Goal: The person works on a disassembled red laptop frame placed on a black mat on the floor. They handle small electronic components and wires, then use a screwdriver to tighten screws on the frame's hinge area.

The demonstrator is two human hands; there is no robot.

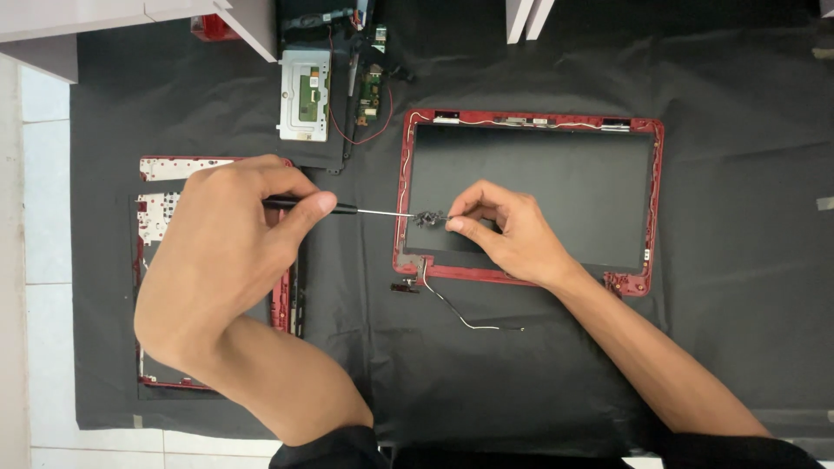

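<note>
My left hand (230,234) grips a thin screwdriver (365,210) by its black handle, with the metal shaft pointing right. Its tip meets a small dark part (429,218) pinched in the fingertips of my right hand (508,230). Both hover over the left side of a red laptop screen frame (530,118) that lies flat with a dark panel inside it. A thin cable (460,314) trails out from the frame's lower left hinge. Under my left hand lies a red laptop base shell (174,167), partly hidden by hand and forearm.
Everything rests on a black cloth (738,330) spread over a white tiled floor (43,174). At the top centre lie a silver touchpad plate (304,94), a small green circuit board (370,87) and red wires. White furniture legs (526,17) stand at the top edge.
</note>
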